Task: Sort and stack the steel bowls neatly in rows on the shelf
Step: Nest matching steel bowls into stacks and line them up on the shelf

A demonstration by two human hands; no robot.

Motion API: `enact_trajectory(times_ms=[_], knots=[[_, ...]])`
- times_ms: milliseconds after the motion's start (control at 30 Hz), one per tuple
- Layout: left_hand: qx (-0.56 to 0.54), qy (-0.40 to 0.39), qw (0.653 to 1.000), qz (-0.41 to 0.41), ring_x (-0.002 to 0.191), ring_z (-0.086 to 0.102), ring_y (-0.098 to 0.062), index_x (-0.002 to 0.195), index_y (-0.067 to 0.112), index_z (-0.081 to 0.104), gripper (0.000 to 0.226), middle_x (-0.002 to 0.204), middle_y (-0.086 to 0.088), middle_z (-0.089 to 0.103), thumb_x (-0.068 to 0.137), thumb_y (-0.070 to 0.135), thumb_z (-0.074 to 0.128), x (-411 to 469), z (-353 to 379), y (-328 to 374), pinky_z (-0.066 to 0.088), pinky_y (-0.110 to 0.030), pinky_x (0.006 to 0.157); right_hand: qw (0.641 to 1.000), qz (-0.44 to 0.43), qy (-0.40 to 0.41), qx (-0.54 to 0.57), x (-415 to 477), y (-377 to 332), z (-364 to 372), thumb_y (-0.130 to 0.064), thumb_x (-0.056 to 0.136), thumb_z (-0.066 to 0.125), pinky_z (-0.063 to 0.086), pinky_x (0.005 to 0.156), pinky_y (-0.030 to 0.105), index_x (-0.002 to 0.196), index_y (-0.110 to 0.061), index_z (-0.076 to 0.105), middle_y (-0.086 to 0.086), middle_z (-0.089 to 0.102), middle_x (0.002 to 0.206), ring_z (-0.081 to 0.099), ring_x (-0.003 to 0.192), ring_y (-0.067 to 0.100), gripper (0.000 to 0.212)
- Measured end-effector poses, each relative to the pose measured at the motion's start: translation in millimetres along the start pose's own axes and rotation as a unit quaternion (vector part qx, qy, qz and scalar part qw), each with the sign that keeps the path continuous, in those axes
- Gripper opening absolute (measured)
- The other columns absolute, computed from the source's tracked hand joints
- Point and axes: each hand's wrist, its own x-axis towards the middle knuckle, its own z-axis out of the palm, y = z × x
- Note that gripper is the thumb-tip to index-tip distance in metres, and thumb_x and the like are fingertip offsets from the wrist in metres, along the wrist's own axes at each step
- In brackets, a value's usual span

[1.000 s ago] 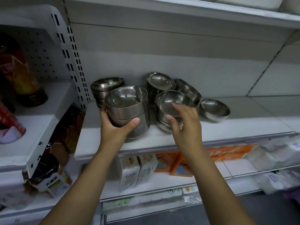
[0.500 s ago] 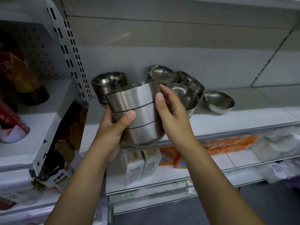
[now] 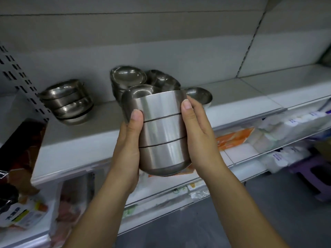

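Both hands clamped the stack of three nested steel bowls (image 3: pixel 161 140): the left hand (image 3: pixel 127 149) wrapped round its left side with the thumb pressed on the top bowl's wall, and the right hand (image 3: pixel 198 140) cupped the right side, thumb up near the rim. The stack hung tilted in the air over the shelf's (image 3: pixel 80 140) front edge. Behind it leaned a cluster of bowls (image 3: pixel 129 77); another nested pile (image 3: pixel 67 102) stood toward the left end, and a single bowl (image 3: pixel 199 95) sat beside the right thumb.
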Motion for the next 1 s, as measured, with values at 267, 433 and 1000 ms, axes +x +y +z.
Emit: enact_trajectory(times_ms=[267, 433, 1000], knots=[[0.029, -0.067, 0.997, -0.033, 0.121, 0.067, -0.026, 0.136, 0.032, 0.059, 0.092, 0.132, 0.002, 0.070, 0.065, 0.089, 0.066, 2.4, 142.3, -46.7, 0.051, -0.056, 0.102, 0.992, 0.040, 0.119, 0.008, -11.6, 6.6, -145.4, -0.057, 0.100, 0.046, 0.041, 0.109, 0.026, 0.133, -0.034, 0.060, -0.024, 0.064, 0.131, 0.054, 0.125, -0.008, 0.043], [0.029, -0.126, 0.990, -0.061, 0.121, 0.067, -0.028, 0.136, 0.031, 0.060, 0.095, 0.132, 0.000, 0.070, 0.064, 0.092, 0.064, -5.3, 236.7, -86.2, 0.050, -0.056, 0.103, 0.987, 0.047, 0.152, -0.010, -27.9, 3.2, -247.1, -0.053, 0.101, 0.044, 0.046, 0.092, 0.014, 0.125, -0.035, 0.063, -0.024, 0.069, 0.119, 0.060, 0.112, -0.011, 0.035], [0.083, -0.239, 0.955, -0.157, 0.118, 0.070, -0.020, 0.136, 0.034, 0.061, 0.077, 0.128, 0.006, 0.072, 0.076, 0.082, 0.064, 0.9, 465.1, -194.2, 0.050, -0.049, 0.106, 0.957, 0.163, 0.242, 0.006, -46.0, 43.9, -493.6, -0.069, 0.095, 0.045, 0.042, 0.097, 0.020, 0.139, -0.045, 0.052, -0.030, 0.063, 0.124, 0.057, 0.112, -0.015, 0.051]])
